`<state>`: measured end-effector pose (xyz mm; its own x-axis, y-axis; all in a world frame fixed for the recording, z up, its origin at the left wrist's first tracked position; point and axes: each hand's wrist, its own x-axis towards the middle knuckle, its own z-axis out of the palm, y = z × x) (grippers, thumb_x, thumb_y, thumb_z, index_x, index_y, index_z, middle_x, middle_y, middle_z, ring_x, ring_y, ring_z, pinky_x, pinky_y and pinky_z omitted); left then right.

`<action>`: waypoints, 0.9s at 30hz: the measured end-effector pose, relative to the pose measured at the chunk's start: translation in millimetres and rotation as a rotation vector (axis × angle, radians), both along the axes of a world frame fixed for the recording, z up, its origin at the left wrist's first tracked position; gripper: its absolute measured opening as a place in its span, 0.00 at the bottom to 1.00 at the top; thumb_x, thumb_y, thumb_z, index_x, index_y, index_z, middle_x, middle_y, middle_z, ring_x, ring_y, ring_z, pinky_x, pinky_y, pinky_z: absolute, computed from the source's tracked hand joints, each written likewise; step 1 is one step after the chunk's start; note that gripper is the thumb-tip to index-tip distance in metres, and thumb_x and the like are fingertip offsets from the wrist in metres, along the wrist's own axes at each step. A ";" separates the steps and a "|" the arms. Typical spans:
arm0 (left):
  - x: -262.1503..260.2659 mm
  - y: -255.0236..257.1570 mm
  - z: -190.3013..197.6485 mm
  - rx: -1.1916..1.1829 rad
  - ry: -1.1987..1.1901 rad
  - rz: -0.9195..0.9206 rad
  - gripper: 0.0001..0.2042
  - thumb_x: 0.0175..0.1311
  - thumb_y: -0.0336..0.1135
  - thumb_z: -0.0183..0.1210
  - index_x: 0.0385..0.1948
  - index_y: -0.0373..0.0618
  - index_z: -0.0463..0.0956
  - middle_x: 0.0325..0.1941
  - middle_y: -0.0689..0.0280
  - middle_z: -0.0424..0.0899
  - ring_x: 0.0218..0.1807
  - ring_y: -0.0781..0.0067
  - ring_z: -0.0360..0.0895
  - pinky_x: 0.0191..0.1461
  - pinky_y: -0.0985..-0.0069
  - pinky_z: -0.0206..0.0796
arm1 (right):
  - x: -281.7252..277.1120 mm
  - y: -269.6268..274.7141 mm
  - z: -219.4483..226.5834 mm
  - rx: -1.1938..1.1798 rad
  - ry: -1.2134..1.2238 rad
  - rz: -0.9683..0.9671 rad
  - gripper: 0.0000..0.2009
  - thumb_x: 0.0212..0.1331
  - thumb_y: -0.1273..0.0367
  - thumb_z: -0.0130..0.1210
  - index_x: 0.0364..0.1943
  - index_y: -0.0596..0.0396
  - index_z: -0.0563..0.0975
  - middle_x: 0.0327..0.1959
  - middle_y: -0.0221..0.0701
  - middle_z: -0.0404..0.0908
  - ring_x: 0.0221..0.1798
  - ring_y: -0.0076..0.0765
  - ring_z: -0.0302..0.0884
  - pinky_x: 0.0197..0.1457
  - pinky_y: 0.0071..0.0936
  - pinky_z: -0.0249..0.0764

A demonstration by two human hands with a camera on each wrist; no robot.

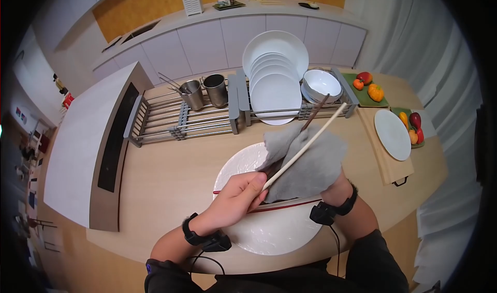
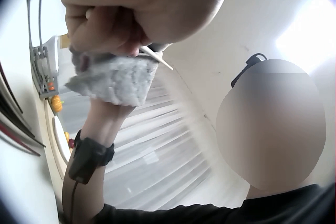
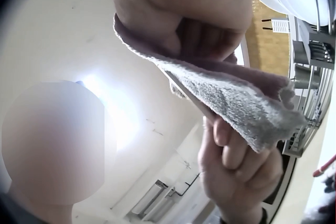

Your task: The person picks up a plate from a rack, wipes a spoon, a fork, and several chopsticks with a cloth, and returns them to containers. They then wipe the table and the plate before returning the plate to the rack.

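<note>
My left hand (image 1: 240, 194) grips a cream chopstick (image 1: 316, 138) near its lower end; the stick slants up and to the right. A dark brown chopstick (image 1: 317, 111) rises beside it, its lower part hidden by a grey cloth (image 1: 318, 163). Under that cloth is my right hand (image 3: 184, 11), mostly covered in the head view. In the right wrist view its fingers are curled and hold the cloth, which is folded along a stick. Below both hands lies a large white plate (image 1: 282, 238), with a red chopstick (image 1: 290, 205) across it.
A dish rack (image 1: 181, 130) stands ahead, holding metal cups (image 1: 215, 90), upright white plates (image 1: 277, 94) and white bowls (image 1: 322, 84). To the right are a wooden board (image 1: 380, 153) with a white plate (image 1: 392, 135), and colourful vegetables (image 1: 375, 92). A white appliance (image 1: 83, 153) stands left.
</note>
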<state>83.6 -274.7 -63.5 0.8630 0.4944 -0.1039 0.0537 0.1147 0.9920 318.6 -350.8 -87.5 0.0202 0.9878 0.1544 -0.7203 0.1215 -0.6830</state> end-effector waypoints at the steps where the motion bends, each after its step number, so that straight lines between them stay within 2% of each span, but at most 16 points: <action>1: -1.2 -1.2 2.2 0.031 0.007 0.021 0.21 0.84 0.47 0.44 0.30 0.44 0.73 0.19 0.78 0.68 0.24 0.89 0.60 0.28 0.84 0.54 | -3.2 4.7 0.8 0.120 -0.508 -0.148 0.14 0.71 0.65 0.56 0.56 0.54 0.77 0.51 0.32 0.84 0.50 0.31 0.84 0.52 0.29 0.82; 3: -5.1 -7.8 13.0 -0.028 0.030 0.078 0.20 0.83 0.46 0.45 0.30 0.43 0.74 0.20 0.78 0.69 0.24 0.89 0.61 0.29 0.84 0.56 | -17.8 16.8 6.3 0.374 -1.518 -0.446 0.13 0.67 0.65 0.60 0.51 0.55 0.80 0.46 0.34 0.86 0.46 0.33 0.85 0.48 0.30 0.82; 4: -7.2 -9.6 16.4 -0.054 0.046 0.105 0.20 0.83 0.45 0.45 0.30 0.43 0.74 0.20 0.78 0.69 0.25 0.89 0.62 0.30 0.84 0.56 | -29.5 17.1 14.6 0.230 -1.174 -0.318 0.09 0.62 0.67 0.64 0.43 0.54 0.82 0.38 0.33 0.86 0.41 0.31 0.84 0.44 0.28 0.79; 6: -9.7 -6.3 6.3 -0.013 0.036 0.094 0.21 0.83 0.45 0.45 0.30 0.42 0.74 0.21 0.77 0.70 0.25 0.88 0.62 0.30 0.84 0.56 | -30.6 18.1 11.9 0.415 -1.369 -0.446 0.07 0.63 0.68 0.63 0.42 0.54 0.83 0.36 0.31 0.86 0.40 0.30 0.84 0.46 0.27 0.80; 8: -11.5 -4.8 3.5 0.013 0.038 0.063 0.21 0.84 0.45 0.44 0.29 0.42 0.73 0.22 0.77 0.70 0.26 0.88 0.61 0.30 0.83 0.56 | -31.3 15.3 11.3 0.466 -1.332 -0.467 0.08 0.63 0.68 0.63 0.43 0.55 0.82 0.37 0.30 0.86 0.41 0.30 0.84 0.48 0.26 0.80; 11: -9.0 -5.5 12.5 0.019 0.044 -0.003 0.22 0.84 0.46 0.43 0.28 0.42 0.72 0.24 0.76 0.69 0.27 0.87 0.61 0.31 0.83 0.56 | -10.1 5.5 4.4 0.392 -1.113 -0.416 0.13 0.65 0.66 0.62 0.50 0.56 0.79 0.44 0.31 0.84 0.43 0.30 0.84 0.49 0.27 0.81; 13: -9.3 -11.7 21.0 -0.001 0.041 -0.037 0.23 0.84 0.47 0.42 0.27 0.42 0.71 0.24 0.76 0.68 0.27 0.87 0.60 0.32 0.82 0.56 | 16.1 3.2 -15.7 0.355 -1.143 -0.476 0.16 0.68 0.62 0.60 0.54 0.55 0.77 0.51 0.33 0.81 0.46 0.31 0.84 0.50 0.32 0.83; 14: -8.0 -13.7 19.4 -0.012 0.044 -0.033 0.23 0.84 0.47 0.42 0.27 0.42 0.71 0.23 0.76 0.68 0.27 0.86 0.59 0.32 0.82 0.56 | 21.9 1.4 -13.5 0.316 -1.130 -0.494 0.17 0.69 0.60 0.58 0.56 0.55 0.76 0.53 0.34 0.80 0.47 0.32 0.84 0.49 0.33 0.84; 15: -6.6 -15.3 18.0 -0.019 0.049 -0.028 0.23 0.84 0.47 0.42 0.27 0.43 0.70 0.23 0.76 0.67 0.27 0.86 0.59 0.32 0.82 0.56 | 18.3 -2.2 15.4 0.239 -1.058 -0.495 0.18 0.71 0.59 0.55 0.57 0.55 0.75 0.55 0.35 0.79 0.48 0.34 0.85 0.48 0.35 0.85; 17: -4.8 -13.9 15.6 -0.003 0.040 -0.025 0.23 0.84 0.48 0.42 0.27 0.44 0.70 0.22 0.77 0.67 0.26 0.88 0.59 0.30 0.84 0.55 | 5.7 -2.4 44.2 0.144 -0.695 -0.412 0.18 0.71 0.60 0.55 0.58 0.54 0.74 0.55 0.34 0.80 0.47 0.33 0.84 0.48 0.33 0.84; 18: -4.1 -12.6 12.1 0.011 0.024 -0.028 0.23 0.84 0.50 0.42 0.28 0.45 0.71 0.22 0.78 0.68 0.25 0.89 0.59 0.29 0.86 0.54 | -2.7 -0.9 49.8 0.117 -0.408 -0.322 0.18 0.69 0.63 0.58 0.58 0.54 0.74 0.53 0.33 0.81 0.45 0.31 0.84 0.49 0.30 0.82; 20: -3.7 -13.0 11.6 0.024 0.011 -0.025 0.23 0.84 0.50 0.42 0.28 0.44 0.71 0.22 0.78 0.68 0.25 0.89 0.59 0.29 0.86 0.54 | -2.2 2.2 41.1 0.097 -0.462 -0.251 0.17 0.66 0.66 0.62 0.57 0.53 0.75 0.51 0.32 0.82 0.44 0.29 0.83 0.49 0.28 0.81; 21: -3.3 -13.5 14.9 0.025 0.011 -0.016 0.23 0.84 0.48 0.42 0.27 0.43 0.70 0.23 0.77 0.67 0.26 0.88 0.59 0.30 0.84 0.56 | 3.4 8.1 28.9 0.109 -0.803 -0.266 0.16 0.66 0.65 0.62 0.55 0.52 0.76 0.50 0.32 0.82 0.43 0.30 0.83 0.48 0.29 0.81; 24: -5.9 -15.3 20.9 0.033 0.054 0.031 0.23 0.84 0.47 0.42 0.26 0.43 0.70 0.23 0.76 0.67 0.28 0.86 0.60 0.32 0.81 0.57 | -18.0 2.8 7.0 0.242 -1.076 -0.358 0.13 0.64 0.65 0.62 0.50 0.54 0.80 0.48 0.31 0.84 0.47 0.31 0.83 0.52 0.28 0.79; 26: -7.9 -15.1 22.2 0.039 0.052 0.044 0.23 0.84 0.47 0.42 0.26 0.42 0.69 0.23 0.75 0.67 0.28 0.85 0.60 0.33 0.81 0.58 | -25.2 2.4 -4.5 0.328 -0.818 -0.379 0.12 0.65 0.66 0.62 0.48 0.55 0.81 0.47 0.32 0.85 0.48 0.31 0.83 0.53 0.29 0.79; 27: -6.9 -14.8 21.2 0.040 0.023 0.041 0.23 0.84 0.47 0.42 0.26 0.42 0.69 0.23 0.75 0.67 0.28 0.84 0.60 0.33 0.80 0.58 | -24.1 -3.2 14.6 0.380 -1.009 -0.438 0.10 0.66 0.67 0.61 0.47 0.56 0.81 0.46 0.34 0.85 0.48 0.33 0.84 0.52 0.30 0.80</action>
<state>76.7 -289.5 -42.2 0.8396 0.5333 -0.1029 0.0727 0.0774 0.9943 294.5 -354.0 -72.9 0.0476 0.8132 0.5801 0.2842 0.5457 -0.7883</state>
